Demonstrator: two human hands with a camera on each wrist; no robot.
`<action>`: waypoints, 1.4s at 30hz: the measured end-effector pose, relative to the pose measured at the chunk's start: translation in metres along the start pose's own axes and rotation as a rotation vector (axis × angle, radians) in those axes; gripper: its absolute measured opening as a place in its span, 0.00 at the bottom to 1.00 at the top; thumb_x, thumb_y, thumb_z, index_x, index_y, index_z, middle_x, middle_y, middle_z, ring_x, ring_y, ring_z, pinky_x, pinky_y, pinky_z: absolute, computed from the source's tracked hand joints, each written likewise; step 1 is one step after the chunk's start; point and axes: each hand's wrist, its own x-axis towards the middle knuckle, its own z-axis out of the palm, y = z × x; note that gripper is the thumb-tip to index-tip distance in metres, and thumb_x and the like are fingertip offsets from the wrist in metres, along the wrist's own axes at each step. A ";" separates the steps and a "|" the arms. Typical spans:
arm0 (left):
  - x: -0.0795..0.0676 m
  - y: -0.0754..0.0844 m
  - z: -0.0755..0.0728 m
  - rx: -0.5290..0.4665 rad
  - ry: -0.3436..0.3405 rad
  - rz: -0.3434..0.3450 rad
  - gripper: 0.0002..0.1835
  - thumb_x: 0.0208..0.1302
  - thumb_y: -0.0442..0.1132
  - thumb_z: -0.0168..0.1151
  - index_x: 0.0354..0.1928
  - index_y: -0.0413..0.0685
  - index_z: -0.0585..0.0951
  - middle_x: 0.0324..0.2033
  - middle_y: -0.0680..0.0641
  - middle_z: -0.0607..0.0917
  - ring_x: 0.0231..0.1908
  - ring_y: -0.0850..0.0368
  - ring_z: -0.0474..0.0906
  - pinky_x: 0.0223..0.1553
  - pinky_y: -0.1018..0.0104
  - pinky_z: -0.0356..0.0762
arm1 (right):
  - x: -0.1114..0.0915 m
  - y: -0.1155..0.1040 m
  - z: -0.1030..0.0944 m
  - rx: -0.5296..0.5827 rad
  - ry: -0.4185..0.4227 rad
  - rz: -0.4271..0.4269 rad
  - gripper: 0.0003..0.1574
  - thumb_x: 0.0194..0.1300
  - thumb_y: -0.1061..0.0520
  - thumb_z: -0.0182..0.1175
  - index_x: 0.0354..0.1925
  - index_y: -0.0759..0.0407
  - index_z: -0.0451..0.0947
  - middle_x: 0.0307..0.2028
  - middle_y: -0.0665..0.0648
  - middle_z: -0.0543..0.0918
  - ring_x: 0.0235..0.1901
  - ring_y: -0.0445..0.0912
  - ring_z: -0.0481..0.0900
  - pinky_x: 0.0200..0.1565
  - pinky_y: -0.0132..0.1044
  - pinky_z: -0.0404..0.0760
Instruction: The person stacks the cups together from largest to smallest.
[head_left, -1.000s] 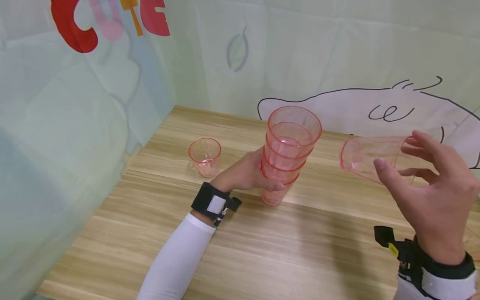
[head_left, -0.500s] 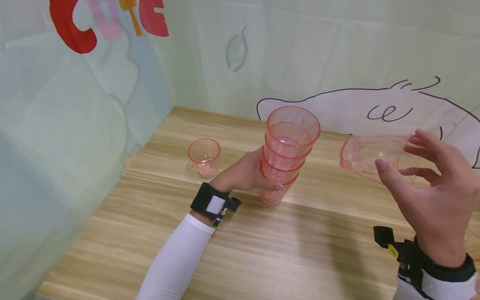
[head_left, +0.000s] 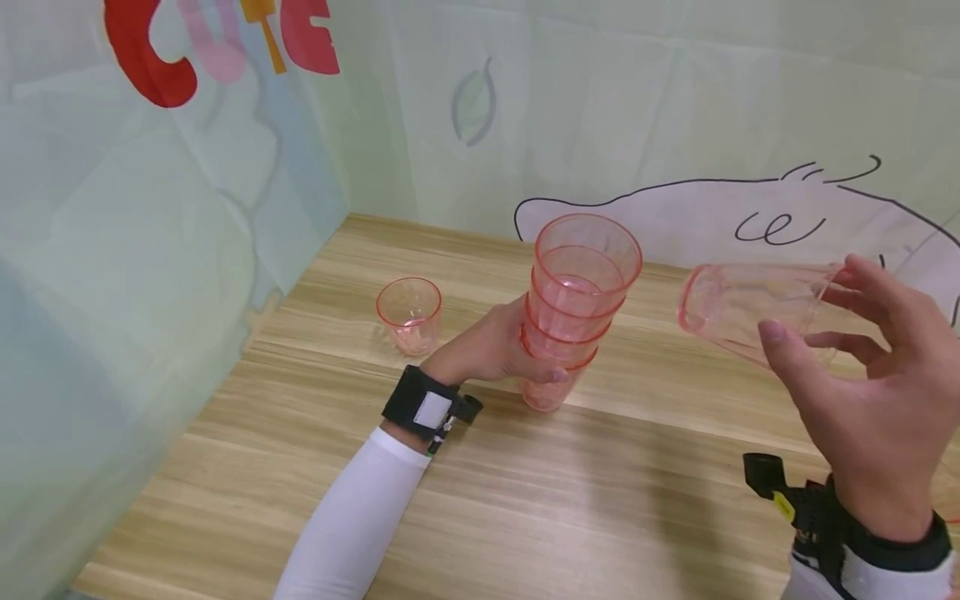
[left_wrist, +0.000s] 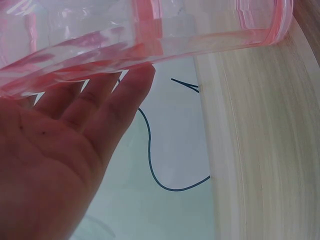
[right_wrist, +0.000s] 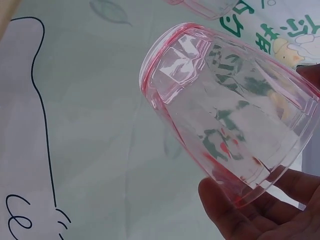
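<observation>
The left hand (left_wrist: pixel 62 145) holds the stacked pink cups (left_wrist: pixel 147 30), fingers (left_wrist: pixel 120 105) partly behind them, with a pale sheet (left_wrist: pixel 175 145) and wooden tabletop (left_wrist: pixel 265 140) beyond them.

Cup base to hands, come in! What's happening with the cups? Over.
Left hand gripping the cup stack. Right hand holding a single cup sideways, apart from it. No obstacle seen between them; lone cup standing left of the stack.

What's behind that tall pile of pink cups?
Behind the tall stack of clear pink plastic cups, the head view shows a pale wood-grain tabletop and a white, black-outlined cartoon on a pale-green wall sheet. The stack covers most fingers of the left hand there.
</observation>
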 end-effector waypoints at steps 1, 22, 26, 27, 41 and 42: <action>0.000 0.001 0.000 -0.006 -0.002 -0.001 0.42 0.45 0.55 0.80 0.61 0.53 0.71 0.46 0.56 0.84 0.46 0.61 0.80 0.52 0.60 0.78 | -0.001 0.000 -0.001 -0.006 -0.003 0.004 0.41 0.54 0.60 0.76 0.66 0.54 0.76 0.58 0.50 0.80 0.54 0.39 0.78 0.46 0.18 0.75; 0.000 -0.001 0.000 -0.017 -0.007 0.024 0.42 0.44 0.56 0.80 0.60 0.52 0.71 0.43 0.56 0.84 0.44 0.60 0.81 0.51 0.62 0.78 | 0.003 -0.009 0.007 0.237 0.093 -0.004 0.40 0.52 0.65 0.74 0.64 0.64 0.75 0.58 0.61 0.80 0.55 0.50 0.78 0.50 0.25 0.78; -0.001 -0.002 0.000 -0.015 -0.005 0.020 0.42 0.44 0.55 0.81 0.59 0.52 0.71 0.43 0.56 0.84 0.43 0.60 0.81 0.51 0.62 0.78 | 0.003 -0.012 0.011 0.297 0.122 -0.003 0.40 0.49 0.66 0.75 0.62 0.67 0.76 0.57 0.62 0.80 0.54 0.51 0.79 0.49 0.25 0.79; -0.001 -0.002 0.000 -0.016 -0.006 0.018 0.42 0.44 0.55 0.81 0.60 0.52 0.71 0.43 0.56 0.84 0.44 0.60 0.81 0.51 0.62 0.78 | 0.003 -0.013 0.012 0.297 0.125 -0.003 0.40 0.49 0.65 0.75 0.62 0.67 0.76 0.57 0.63 0.80 0.54 0.51 0.79 0.49 0.25 0.79; -0.002 -0.001 0.001 -0.027 -0.003 0.013 0.40 0.44 0.55 0.80 0.58 0.53 0.70 0.42 0.55 0.84 0.43 0.60 0.80 0.50 0.60 0.79 | 0.005 -0.023 0.020 0.413 0.177 0.002 0.40 0.45 0.67 0.75 0.59 0.70 0.77 0.54 0.66 0.81 0.51 0.53 0.80 0.48 0.26 0.81; -0.002 -0.001 0.001 -0.028 -0.004 0.013 0.40 0.44 0.55 0.80 0.58 0.53 0.70 0.41 0.55 0.84 0.42 0.59 0.80 0.50 0.60 0.79 | 0.005 -0.023 0.020 0.405 0.176 -0.001 0.40 0.45 0.66 0.76 0.59 0.70 0.77 0.54 0.66 0.81 0.51 0.52 0.80 0.48 0.27 0.81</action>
